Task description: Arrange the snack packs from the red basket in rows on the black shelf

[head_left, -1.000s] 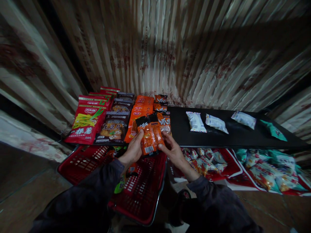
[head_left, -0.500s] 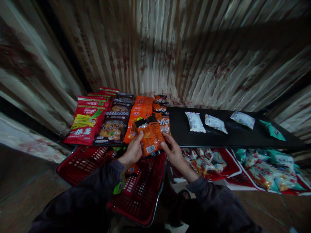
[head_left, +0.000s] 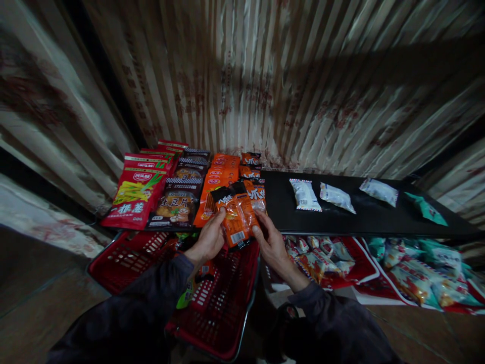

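- Above the red basket [head_left: 223,308], before the black shelf [head_left: 288,217]: overlapping orange-and-black snack packets [head_left: 235,220], barcode [head_left: 238,237] showing.
- Left grip [head_left: 210,237] and right grip [head_left: 273,243]: both closed on these packets.
- On the shelf: brown potato-slice packets [head_left: 174,202] reading "土豆片".

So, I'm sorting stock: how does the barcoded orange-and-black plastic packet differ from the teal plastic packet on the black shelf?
The orange-and-black plastic packet shows a barcode; I can't make one out on the teal plastic packet. The orange packet is held in the left hand, while the teal packet lies on the black shelf. Both are plastic packaging.
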{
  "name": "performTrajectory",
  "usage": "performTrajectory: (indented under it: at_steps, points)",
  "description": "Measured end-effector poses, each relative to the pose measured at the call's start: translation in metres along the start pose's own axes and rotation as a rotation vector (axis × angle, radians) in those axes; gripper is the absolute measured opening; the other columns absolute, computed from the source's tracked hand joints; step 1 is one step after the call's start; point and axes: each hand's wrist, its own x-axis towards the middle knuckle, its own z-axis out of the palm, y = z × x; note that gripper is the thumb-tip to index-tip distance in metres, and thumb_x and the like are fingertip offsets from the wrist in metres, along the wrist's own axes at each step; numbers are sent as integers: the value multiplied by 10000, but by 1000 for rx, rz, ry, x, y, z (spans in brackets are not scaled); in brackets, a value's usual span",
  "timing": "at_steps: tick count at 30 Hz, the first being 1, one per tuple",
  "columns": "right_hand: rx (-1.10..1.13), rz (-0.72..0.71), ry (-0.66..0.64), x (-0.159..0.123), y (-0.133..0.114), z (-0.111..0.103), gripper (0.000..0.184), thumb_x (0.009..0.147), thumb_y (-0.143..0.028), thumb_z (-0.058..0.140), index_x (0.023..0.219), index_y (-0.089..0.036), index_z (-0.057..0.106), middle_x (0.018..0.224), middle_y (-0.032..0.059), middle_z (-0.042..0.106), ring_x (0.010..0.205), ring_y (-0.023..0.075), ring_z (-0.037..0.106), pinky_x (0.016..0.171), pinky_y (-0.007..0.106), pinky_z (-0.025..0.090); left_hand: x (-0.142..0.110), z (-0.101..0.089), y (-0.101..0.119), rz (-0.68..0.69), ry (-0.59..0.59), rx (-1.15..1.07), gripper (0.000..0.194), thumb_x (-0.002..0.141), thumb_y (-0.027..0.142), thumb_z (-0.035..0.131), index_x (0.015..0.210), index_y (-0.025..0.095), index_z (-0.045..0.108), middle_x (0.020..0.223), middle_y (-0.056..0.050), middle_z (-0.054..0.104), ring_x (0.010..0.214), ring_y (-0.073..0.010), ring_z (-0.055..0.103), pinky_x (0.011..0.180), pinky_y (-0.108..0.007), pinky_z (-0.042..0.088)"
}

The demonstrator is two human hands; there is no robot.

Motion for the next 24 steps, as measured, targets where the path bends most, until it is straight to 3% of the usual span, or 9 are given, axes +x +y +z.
performTrajectory:
  at_steps: [7, 11, 18, 24]
  points:
    - [-332, -334, 31, 2, -1, -3, 574, 974, -164, 425, 1521, -307, 331, 1552, 83, 418, 1445, 233, 381, 1159, 510, 389, -5, 4, -3, 27, -58, -3, 238, 884, 310, 675, 1057, 147, 694, 1213, -97, 709, 1236, -251, 603, 1128, -438, 422]
    - [-391, -422, -16, 1, 3, 1, 674, 943, -58, 337, 1559, -305, 218, 1578, 62, 376, 1475, 207, 320, 1173, 483, 386, -8, 5, -6, 33, -97, -11, 290, 854, 318, 714, 1084, 142, 697, 1279, -108, 676, 1298, -261, 551, 1160, -436, 376]
    - [-331, -378, -28, -2, 7, 3, 664, 920, -37, 316, 1534, -287, 302, 1570, 47, 389, 1455, 181, 358, 1176, 437, 392, -11, 7, -5, 23, -156, 11, 375, 826, 354, 737, 1142, 161, 682, 1308, -90, 660, 1327, -265, 519, 1178, -445, 338]
    - [-122, -186, -59, 0, 1, -6, 506, 964, -187, 380, 1446, -311, 475, 1523, 6, 460, 1424, 195, 415, 1198, 461, 354, -17, 13, -2, 14, -192, 30, 337, 824, 375, 709, 1075, 151, 692, 1239, -92, 694, 1284, -266, 553, 1139, -436, 383]
